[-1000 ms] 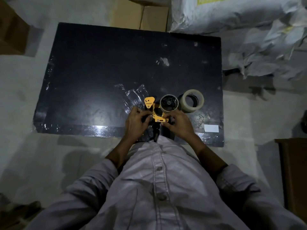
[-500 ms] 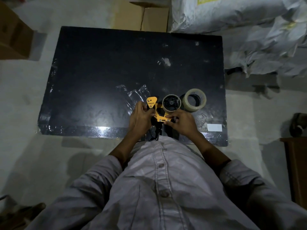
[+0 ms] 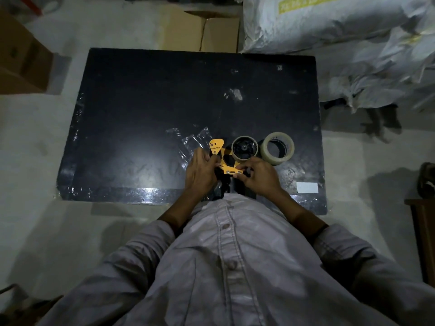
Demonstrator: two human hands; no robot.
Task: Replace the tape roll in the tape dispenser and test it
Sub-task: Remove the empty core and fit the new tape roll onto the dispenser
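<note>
Head view: I'm gripping the tape dispenser over the counter, left hand and right hand fingers clamping its frame; new tape roll sitting just beside, risking a knock-off

A black board lies on the floor, cardboard boxes and white sacks behind it.
</note>
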